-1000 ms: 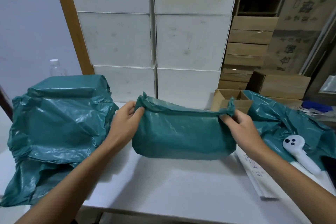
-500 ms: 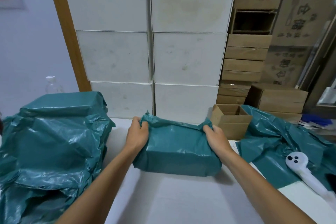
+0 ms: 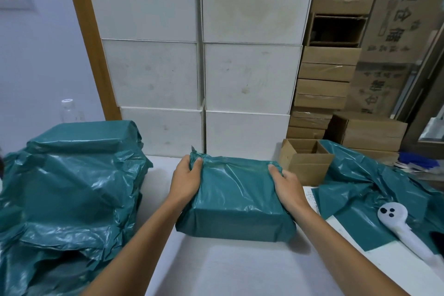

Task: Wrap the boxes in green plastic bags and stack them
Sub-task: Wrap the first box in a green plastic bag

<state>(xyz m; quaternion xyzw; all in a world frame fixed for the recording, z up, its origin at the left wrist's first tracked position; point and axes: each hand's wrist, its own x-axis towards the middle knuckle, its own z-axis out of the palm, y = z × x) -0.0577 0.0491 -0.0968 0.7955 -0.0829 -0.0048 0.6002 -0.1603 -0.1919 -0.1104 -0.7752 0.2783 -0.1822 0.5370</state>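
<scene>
A box wrapped in a green plastic bag (image 3: 236,202) lies on the white table (image 3: 240,269) in front of me. My left hand (image 3: 186,179) grips the bunched bag at the box's left end. At the right end, my right hand (image 3: 287,187) presses the folded bag down against the box. To the left stands a pile of wrapped green boxes (image 3: 69,175). Loose green bags (image 3: 374,197) lie spread at the right.
An open brown carton (image 3: 305,163) stands just behind the wrapped box on the right. A white handheld device (image 3: 396,223) rests on the loose bags. White boxes (image 3: 199,74) are stacked along the back, brown cartons (image 3: 326,79) beside them. A clear bottle (image 3: 69,110) stands behind the pile.
Both hands have folded the bag's ends inward and down onto the box, which now lies flatter on the table. The view has tilted and drawn closer.
</scene>
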